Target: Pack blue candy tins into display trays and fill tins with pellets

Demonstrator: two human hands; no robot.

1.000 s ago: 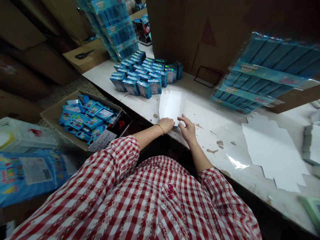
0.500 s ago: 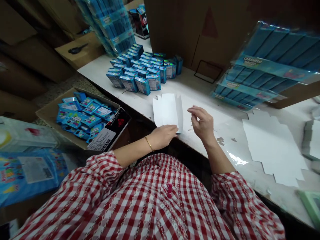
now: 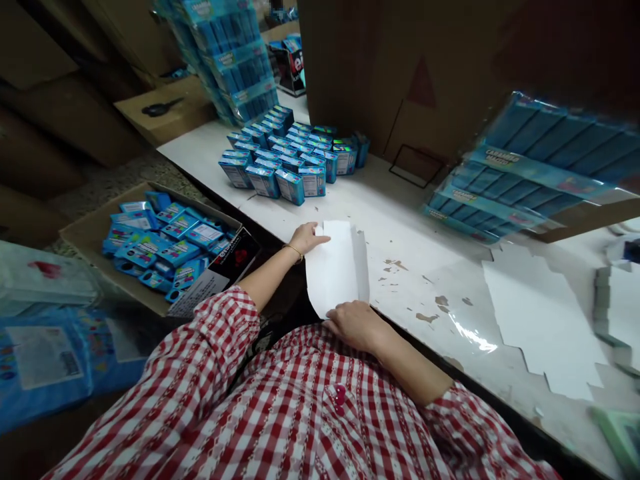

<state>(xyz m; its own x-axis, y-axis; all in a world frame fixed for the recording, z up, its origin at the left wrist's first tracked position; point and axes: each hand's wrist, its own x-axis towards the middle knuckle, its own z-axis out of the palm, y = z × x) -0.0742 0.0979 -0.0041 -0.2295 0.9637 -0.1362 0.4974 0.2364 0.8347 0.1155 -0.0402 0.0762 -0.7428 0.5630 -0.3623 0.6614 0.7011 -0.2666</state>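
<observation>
A white cardboard carton point(image 3: 337, 263), partly folded with its right side standing up, lies at the table's near edge and juts a little over it. At its far left corner is my left hand point(image 3: 307, 240), thumb stretched over the white face and fingers at the left edge. My right hand point(image 3: 353, 323) grips the carton's near end, fingers closed on the edge; part of that end is hidden under it. Beyond the carton, small blue boxes point(image 3: 290, 160) stand in rows on the white table point(image 3: 400, 227).
Flat white carton blanks point(image 3: 537, 313) lie at the right. Clear-wrapped blue packs point(image 3: 525, 167) are stacked behind them, before a big cardboard box point(image 3: 370, 67). A black wire stand point(image 3: 415, 167) is on the table. Left below, an open carton point(image 3: 200, 303) holds loose blue boxes.
My left hand has moved from the carton's near end to its far left edge. My right hand has come down from the air onto the near end. The carton has shifted nearer my body.
</observation>
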